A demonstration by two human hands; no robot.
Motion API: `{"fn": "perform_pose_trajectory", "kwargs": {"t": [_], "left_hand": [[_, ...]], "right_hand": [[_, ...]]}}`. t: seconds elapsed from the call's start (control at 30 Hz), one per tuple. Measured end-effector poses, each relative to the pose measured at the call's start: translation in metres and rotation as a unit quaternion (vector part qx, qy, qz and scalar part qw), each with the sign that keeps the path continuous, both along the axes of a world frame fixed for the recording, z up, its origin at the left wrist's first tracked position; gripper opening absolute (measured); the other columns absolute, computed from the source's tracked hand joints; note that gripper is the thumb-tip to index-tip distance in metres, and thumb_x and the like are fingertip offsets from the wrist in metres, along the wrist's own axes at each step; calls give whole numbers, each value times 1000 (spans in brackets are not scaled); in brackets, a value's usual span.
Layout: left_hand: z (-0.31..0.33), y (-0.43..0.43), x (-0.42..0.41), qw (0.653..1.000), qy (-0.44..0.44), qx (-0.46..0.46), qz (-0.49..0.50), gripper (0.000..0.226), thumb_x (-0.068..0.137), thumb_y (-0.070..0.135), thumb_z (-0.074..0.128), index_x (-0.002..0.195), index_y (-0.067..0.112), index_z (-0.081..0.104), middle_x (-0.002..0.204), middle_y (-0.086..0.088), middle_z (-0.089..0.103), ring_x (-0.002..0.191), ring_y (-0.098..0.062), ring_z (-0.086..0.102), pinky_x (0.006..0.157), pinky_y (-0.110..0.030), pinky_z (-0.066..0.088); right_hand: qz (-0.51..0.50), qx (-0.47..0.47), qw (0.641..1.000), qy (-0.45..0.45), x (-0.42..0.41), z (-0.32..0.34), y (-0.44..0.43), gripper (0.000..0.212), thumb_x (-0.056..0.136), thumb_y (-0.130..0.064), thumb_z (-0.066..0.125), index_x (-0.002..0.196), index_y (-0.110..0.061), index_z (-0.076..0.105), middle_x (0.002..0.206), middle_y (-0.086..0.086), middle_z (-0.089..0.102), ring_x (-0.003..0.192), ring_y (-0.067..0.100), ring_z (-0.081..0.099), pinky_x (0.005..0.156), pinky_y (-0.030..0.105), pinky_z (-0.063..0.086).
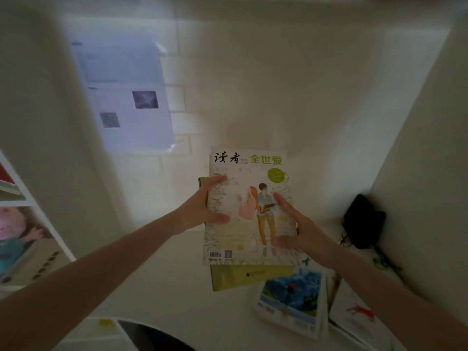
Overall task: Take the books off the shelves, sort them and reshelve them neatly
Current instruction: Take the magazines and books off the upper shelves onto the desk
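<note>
Head view showed the magazine (249, 206) upright above the surface (177, 295), long axis vertical, left hand (202, 201) gripping its left edge nearest the shelves (38, 206), right hand (301, 229) touching its right edge, grip unclear.

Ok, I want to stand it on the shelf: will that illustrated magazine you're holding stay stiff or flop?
Probably floppy: the magazine looks thin and soft-covered, and the left hand and right hand both steady its side edges. Its smooth-looking cover may slide against the green book behind it. It is likely light for its size.
</note>
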State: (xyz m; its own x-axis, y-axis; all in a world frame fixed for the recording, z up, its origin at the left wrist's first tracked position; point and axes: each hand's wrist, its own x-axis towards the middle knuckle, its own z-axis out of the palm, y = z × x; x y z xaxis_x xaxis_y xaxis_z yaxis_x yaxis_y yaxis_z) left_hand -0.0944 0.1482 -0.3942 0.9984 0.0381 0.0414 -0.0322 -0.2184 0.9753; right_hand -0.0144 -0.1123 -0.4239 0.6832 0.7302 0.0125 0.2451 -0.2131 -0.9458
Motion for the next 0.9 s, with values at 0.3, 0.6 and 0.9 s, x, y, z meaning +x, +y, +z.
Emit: {"fn": "perform_pose_trajectory", "kwargs": {"t": [0.3,0.6,0.9], "left_hand": [[-104,-4,40,995,100,-11,-8,89,69,-12,73,135,26,29,119,13,40,105,-7,52,75,-28,57],[-174,11,53,991,134,-6,1,89,66,-10,77,133,27,31,124,6,41,106,-7,52,68,-22,56],[-230,14,62,987,162,4,19,92,61,-3,83,133,31,36,121,6,48,110,-24,55,83,-38,56]], "right_hand": [[-29,-73,997,26,19,-90,-5,96,80,-3,74,141,-50,16,142,-31,17,134,-4,16,108,26,33],[-31,-105,993,47,29,-155,9,98,79,0,74,144,-43,15,146,-24,15,135,-3,15,104,19,27],[-46,-158,985,49,36,-207,17,102,78,-2,75,150,-35,9,155,-10,14,141,8,18,96,8,33]]}}
